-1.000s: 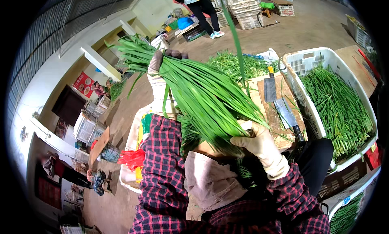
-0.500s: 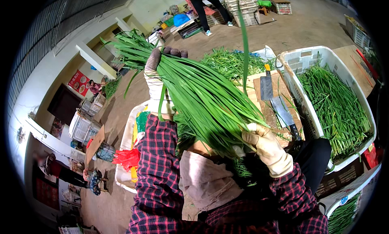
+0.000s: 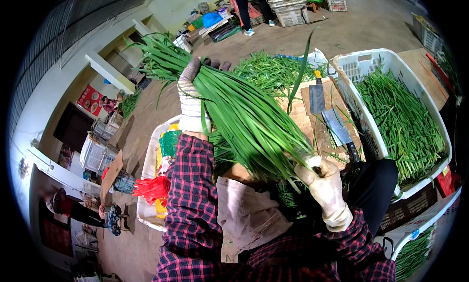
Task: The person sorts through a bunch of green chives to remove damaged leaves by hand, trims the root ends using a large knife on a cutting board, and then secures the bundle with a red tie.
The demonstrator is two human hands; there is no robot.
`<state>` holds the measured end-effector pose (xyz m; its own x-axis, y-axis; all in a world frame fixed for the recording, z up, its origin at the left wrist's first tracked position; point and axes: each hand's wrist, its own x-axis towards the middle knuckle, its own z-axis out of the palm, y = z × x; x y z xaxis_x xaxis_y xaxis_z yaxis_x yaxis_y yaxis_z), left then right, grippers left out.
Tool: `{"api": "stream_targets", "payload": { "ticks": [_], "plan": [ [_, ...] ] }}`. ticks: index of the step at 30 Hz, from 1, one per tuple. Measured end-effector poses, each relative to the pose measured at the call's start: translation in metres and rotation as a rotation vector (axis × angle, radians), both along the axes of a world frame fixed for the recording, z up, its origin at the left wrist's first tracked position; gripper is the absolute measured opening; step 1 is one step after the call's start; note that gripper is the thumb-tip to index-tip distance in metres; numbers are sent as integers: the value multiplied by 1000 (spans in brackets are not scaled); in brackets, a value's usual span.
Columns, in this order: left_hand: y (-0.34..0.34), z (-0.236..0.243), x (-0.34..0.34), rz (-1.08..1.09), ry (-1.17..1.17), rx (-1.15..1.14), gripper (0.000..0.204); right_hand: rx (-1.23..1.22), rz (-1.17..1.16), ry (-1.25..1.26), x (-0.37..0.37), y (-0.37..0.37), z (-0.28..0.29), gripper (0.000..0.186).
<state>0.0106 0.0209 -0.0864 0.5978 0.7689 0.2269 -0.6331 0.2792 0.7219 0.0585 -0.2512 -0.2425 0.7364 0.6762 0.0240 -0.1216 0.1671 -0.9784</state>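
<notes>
Head camera view: a worker's gloved left hand (image 3: 189, 82) is closed around a thick bundle of long green leaves (image 3: 249, 118), held slantwise above a wooden board (image 3: 325, 147). The gloved right hand (image 3: 325, 184) meets the lower ends, though whether its fingers pinch any leaf cannot be told. A firm, uncrushing left grip and a light right touch would likely keep the leaves aligned. Two cleavers, one yellow-handled (image 3: 317, 99), one black-handled (image 3: 337, 126), lie bare near the right hand, calling for care. A white crate (image 3: 358, 113) of greens hems in the right; a red plastic bag (image 3: 152, 189) sits left.
</notes>
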Motion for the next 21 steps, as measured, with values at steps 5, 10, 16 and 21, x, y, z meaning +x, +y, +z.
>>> {"api": "stream_targets", "payload": {
  "ticks": [5,10,16,21],
  "plan": [
    [8,5,-15,-28,-118,-46,14,-128,159,-42,-6,-28,-42,11],
    [16,-2,-1,-38,-146,-77,14,-291,248,-176,1,-72,-69,12],
    [11,20,-35,40,-142,-24,12,-697,466,-1193,-4,-74,-68,41],
    [7,19,-20,7,-162,50,15,-471,115,-1019,-3,-54,-10,43]
  ]
}}
